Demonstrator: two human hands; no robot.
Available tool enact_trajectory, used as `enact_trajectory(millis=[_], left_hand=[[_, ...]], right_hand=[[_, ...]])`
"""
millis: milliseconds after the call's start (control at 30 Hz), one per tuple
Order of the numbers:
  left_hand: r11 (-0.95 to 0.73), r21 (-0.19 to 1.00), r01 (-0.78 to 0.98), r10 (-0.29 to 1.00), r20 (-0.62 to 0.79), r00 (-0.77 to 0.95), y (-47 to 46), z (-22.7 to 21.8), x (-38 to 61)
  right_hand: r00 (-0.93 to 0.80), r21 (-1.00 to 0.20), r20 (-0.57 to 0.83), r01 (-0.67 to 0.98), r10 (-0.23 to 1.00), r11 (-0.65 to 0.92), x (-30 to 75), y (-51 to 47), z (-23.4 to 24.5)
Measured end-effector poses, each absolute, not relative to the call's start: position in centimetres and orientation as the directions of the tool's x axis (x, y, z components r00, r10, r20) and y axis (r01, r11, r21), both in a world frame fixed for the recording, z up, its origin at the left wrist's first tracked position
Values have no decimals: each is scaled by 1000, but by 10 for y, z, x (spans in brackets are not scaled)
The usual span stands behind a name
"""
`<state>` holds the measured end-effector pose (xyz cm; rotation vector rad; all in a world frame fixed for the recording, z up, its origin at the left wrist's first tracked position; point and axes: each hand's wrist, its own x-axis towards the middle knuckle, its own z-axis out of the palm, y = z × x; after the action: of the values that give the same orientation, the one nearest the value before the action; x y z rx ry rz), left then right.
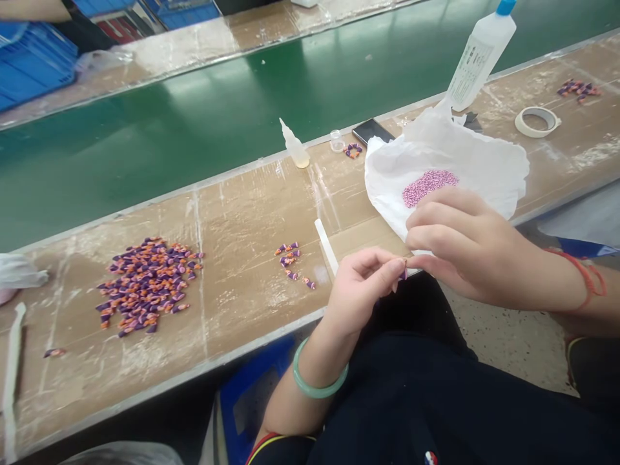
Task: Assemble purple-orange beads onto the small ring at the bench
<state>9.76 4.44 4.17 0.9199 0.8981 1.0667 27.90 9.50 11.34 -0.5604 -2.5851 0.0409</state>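
Note:
My left hand (364, 282) pinches a small purple-and-orange piece (403, 272) between thumb and forefinger, just off the table's front edge. My right hand (458, 245) meets it there, its fingers bent and slightly blurred; whether they grip anything tiny I cannot make out. Behind my right hand, a heap of tiny pink beads (429, 186) lies on a crumpled white sheet (498, 161). Left of my hands are several loose purple-and-orange pieces (289, 259) and a white flat stick (326, 247). Farther left is a large pile of like pieces (145, 284).
Along the table's back edge stand a small dropper bottle (296, 147), a clear little cup (337, 141), a ring of pieces (352, 151), a phone (372, 132) and a large white bottle (481, 58). A tape roll (537, 121) lies right. Beyond runs a green belt (194, 106).

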Motion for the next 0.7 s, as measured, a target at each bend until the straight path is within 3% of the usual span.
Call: enact_trajectory(millis=[133,333,500,700], left_hand=[[221,916,-335,966,-159,202,46,43,101],[280,801,-529,959,-252,126,45,49,110],[135,900,-414,988,-154,-12,42,43,111],[32,957,-288,993,-62,-96,39,35,115]], right_hand=[[-814,-86,437,384,381,919,278,94,112],[-696,-251,572,355,434,901,272,91,96],[-664,-291,572,385,482,876,268,87,93],[-677,-175,569,455,467,873,267,83,92]])
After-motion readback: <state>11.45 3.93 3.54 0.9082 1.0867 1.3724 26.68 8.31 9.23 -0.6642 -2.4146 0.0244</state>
